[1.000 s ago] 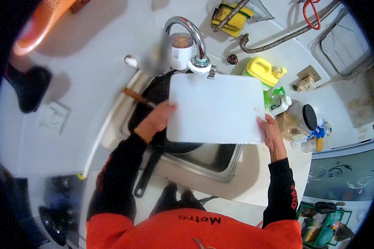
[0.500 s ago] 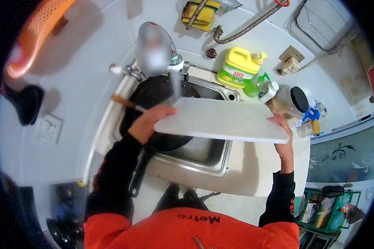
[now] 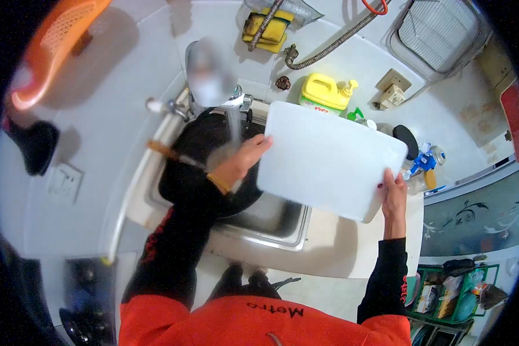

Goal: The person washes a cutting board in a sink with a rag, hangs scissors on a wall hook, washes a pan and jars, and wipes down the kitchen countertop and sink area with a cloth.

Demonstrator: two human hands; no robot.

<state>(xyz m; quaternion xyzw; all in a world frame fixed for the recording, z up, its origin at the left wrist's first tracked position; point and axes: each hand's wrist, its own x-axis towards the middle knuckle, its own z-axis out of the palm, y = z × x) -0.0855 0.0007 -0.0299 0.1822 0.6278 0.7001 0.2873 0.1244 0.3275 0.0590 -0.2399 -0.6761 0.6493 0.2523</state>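
A flat white rectangular cutting board [image 3: 328, 161] with rounded corners is held up between my two hands, tilted, its broad face toward me. My left hand [image 3: 245, 158] grips its left edge, over the sink side. On the lower right edge is my right hand [image 3: 394, 199], thumb and fingers closed on it. Below my left hand, a black pan [image 3: 193, 138] sits in the metal sink [image 3: 297, 233]. Water runs from the faucet [image 3: 234, 99] just beyond that hand. A brown-handled utensil [image 3: 162, 150] lies across the sink's left side; its far end is hard to make out.
Behind the board stand a yellow detergent jug [image 3: 326, 92] and a jar with a black lid [image 3: 405, 142]. A flexible metal hose [image 3: 334, 52] and yellow sponges [image 3: 266, 29] are at the wall. A wire basket [image 3: 438, 34] hangs upper right. The counter [image 3: 334, 248] runs rightward from the sink.
The board has turned from nearly edge-on to showing its broad face, its left end now higher and farther right. My left hand moved right with it; my right hand shifted down slightly.
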